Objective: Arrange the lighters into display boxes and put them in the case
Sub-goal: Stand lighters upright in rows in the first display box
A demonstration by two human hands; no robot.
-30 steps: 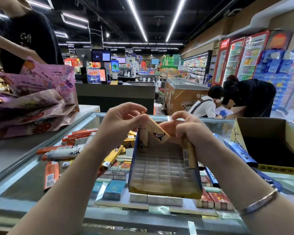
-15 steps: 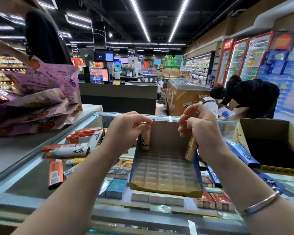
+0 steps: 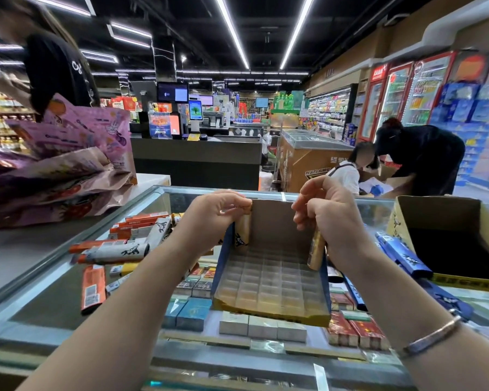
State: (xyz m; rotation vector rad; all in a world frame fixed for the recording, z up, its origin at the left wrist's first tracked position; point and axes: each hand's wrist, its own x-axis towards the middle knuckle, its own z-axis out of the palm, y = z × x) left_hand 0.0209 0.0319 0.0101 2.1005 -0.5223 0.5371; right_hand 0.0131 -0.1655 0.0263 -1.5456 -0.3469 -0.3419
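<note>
Head view: display box (image 3: 268, 280) is sitting open and tilted on the glass counter (image 3: 40, 294), centre. Left hand (image 3: 215, 215) is pinching a tan lighter (image 3: 242, 231) at its far-left corner; right hand (image 3: 331, 221) is gripping another (image 3: 316, 249) at the right wall. Loose lighters (image 3: 116, 249) are lying left.

You have 1 view, worn on your head, looking forward and down across the glass display case (image 3: 68, 266). The display box (image 3: 268, 280) sits close at centre frame, above the case's near edge. Beyond the box, the wide lens takes in the checkout counter (image 3: 198, 162), the ceiling lights and, right of it, the drink fridges (image 3: 407, 94).
</note>
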